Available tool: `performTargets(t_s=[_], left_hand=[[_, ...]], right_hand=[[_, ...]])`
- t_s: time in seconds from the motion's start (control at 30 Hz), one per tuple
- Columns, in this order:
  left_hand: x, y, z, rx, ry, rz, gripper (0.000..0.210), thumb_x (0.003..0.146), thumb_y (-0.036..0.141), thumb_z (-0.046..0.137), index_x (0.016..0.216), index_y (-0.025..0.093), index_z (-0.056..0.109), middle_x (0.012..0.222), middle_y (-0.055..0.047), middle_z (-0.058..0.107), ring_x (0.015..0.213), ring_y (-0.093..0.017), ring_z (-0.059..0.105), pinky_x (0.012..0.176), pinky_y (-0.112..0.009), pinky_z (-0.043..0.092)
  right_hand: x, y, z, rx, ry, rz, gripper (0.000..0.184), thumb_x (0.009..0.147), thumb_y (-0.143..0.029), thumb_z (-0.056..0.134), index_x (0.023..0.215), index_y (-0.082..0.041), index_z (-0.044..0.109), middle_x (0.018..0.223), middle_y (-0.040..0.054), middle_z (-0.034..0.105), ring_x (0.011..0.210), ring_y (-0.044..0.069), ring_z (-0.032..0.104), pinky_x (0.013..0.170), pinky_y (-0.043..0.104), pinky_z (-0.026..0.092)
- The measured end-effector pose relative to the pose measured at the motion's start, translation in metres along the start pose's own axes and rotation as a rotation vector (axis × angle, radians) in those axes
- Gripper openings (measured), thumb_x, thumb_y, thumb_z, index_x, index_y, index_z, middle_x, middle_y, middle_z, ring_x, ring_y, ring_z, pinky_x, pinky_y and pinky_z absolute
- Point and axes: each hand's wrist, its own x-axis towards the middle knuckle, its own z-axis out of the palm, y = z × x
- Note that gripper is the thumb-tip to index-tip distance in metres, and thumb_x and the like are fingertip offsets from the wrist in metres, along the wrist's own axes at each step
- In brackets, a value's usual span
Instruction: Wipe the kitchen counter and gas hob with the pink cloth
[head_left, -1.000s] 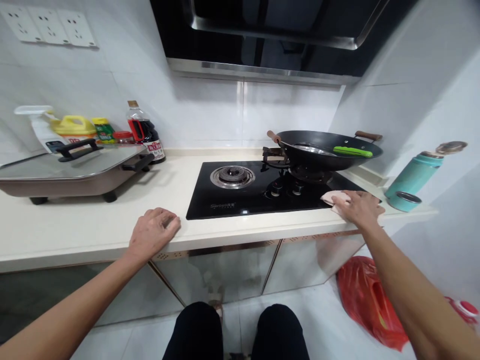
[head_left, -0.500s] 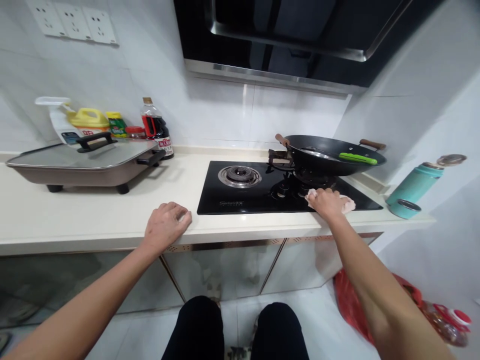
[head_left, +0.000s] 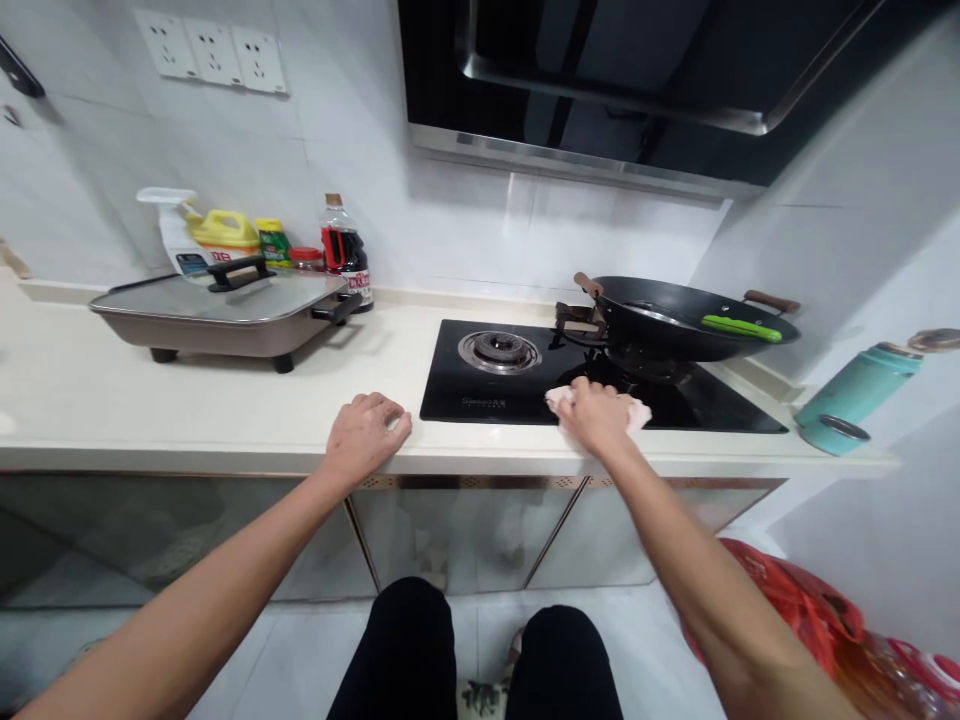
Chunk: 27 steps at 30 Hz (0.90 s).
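1. We curl our right hand (head_left: 596, 412) over a cloth (head_left: 640, 413), gripping it on the stove (head_left: 457, 372).
2. Our left hand (head_left: 367, 432) rests, loosely curled, on the counter (head_left: 247, 415).
3. Beyond our right hand, a wok (head_left: 667, 340) blocks part of the stove.

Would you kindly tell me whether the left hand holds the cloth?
No, the right hand holds the cloth; the left hand rests on the counter.
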Motion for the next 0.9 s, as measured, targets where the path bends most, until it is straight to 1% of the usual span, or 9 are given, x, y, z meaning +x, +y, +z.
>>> performTargets(t_s=[0.1,0.2,0.3,0.37,0.43,0.53,0.63,0.73,0.9], left_hand=[[0.0,0.0,-0.001,0.025,0.004,0.0,0.034,0.093,0.037,0.05,0.081,0.022,0.078,0.096,-0.009,0.077,0.094,-0.027,0.065,0.089,-0.039,0.05],[-0.001,-0.001,-0.002,0.036,0.011,0.003,0.034,0.094,0.037,0.049,0.081,0.023,0.077,0.095,-0.009,0.077,0.094,-0.027,0.066,0.088,-0.039,0.05],[-0.002,-0.002,-0.002,0.03,0.023,0.022,0.034,0.094,0.036,0.049,0.081,0.022,0.076,0.093,-0.009,0.077,0.093,-0.027,0.066,0.088,-0.039,0.051],[-0.002,-0.003,-0.001,0.021,0.04,0.026,0.032,0.094,0.036,0.049,0.08,0.023,0.075,0.093,-0.009,0.076,0.094,-0.027,0.066,0.089,-0.039,0.051],[-0.003,-0.003,-0.001,0.014,0.057,0.021,0.031,0.095,0.036,0.05,0.079,0.024,0.075,0.092,-0.008,0.076,0.094,-0.027,0.066,0.089,-0.039,0.051],[-0.004,-0.003,0.0,-0.002,0.07,0.013,0.031,0.095,0.035,0.051,0.079,0.023,0.074,0.09,-0.009,0.075,0.092,-0.026,0.066,0.088,-0.039,0.051],[-0.005,-0.004,0.001,-0.039,0.068,0.003,0.031,0.095,0.036,0.051,0.079,0.023,0.074,0.09,-0.008,0.075,0.093,-0.026,0.066,0.088,-0.039,0.051],[-0.005,-0.005,0.001,-0.061,0.065,-0.01,0.03,0.095,0.035,0.052,0.078,0.023,0.074,0.088,-0.008,0.074,0.093,-0.026,0.066,0.088,-0.039,0.051],[-0.004,-0.005,0.0,-0.06,0.049,-0.014,0.03,0.095,0.034,0.052,0.079,0.022,0.074,0.088,-0.009,0.074,0.094,-0.026,0.065,0.09,-0.04,0.052]], right_hand=[[-0.01,-0.054,0.0,0.096,0.041,-0.172,0.036,0.101,-0.039,0.045,0.124,-0.019,0.064,0.118,0.0171,0.07,0.11,0.033,0.06,0.094,0.046,0.04],[-0.008,-0.104,0.006,0.245,0.077,-0.482,0.035,0.102,-0.045,0.049,0.122,-0.022,0.066,0.119,0.0136,0.07,0.111,0.031,0.057,0.098,0.045,0.038],[0.017,-0.12,0.011,0.381,0.038,-0.728,0.039,0.101,-0.051,0.054,0.126,-0.026,0.068,0.126,0.0089,0.068,0.117,0.026,0.054,0.104,0.041,0.036],[0.043,-0.106,0.014,0.373,-0.018,-0.704,0.041,0.1,-0.052,0.056,0.13,-0.028,0.068,0.132,0.0078,0.066,0.122,0.026,0.052,0.107,0.04,0.035],[0.071,-0.077,0.017,0.318,-0.037,-0.578,0.045,0.098,-0.054,0.056,0.133,-0.028,0.069,0.14,0.0118,0.06,0.128,0.031,0.048,0.11,0.048,0.033],[0.112,-0.029,0.022,0.183,-0.094,-0.286,0.058,0.099,-0.064,0.047,0.142,-0.029,0.063,0.152,0.0179,0.047,0.137,0.041,0.04,0.111,0.066,0.028],[0.147,0.006,0.028,0.089,-0.272,-0.031,0.07,0.094,-0.077,0.045,0.15,-0.036,0.054,0.156,0.0167,0.041,0.139,0.042,0.042,0.11,0.064,0.032],[0.171,0.027,0.034,0.102,-0.348,0.027,0.076,0.09,-0.079,0.052,0.151,-0.034,0.052,0.154,0.0191,0.042,0.131,0.037,0.054,0.106,0.054,0.042],[0.173,0.067,0.035,0.088,-0.265,0.01,0.06,0.094,-0.061,0.056,0.142,-0.026,0.063,0.138,0.0207,0.06,0.11,0.03,0.067,0.093,0.042,0.05]])
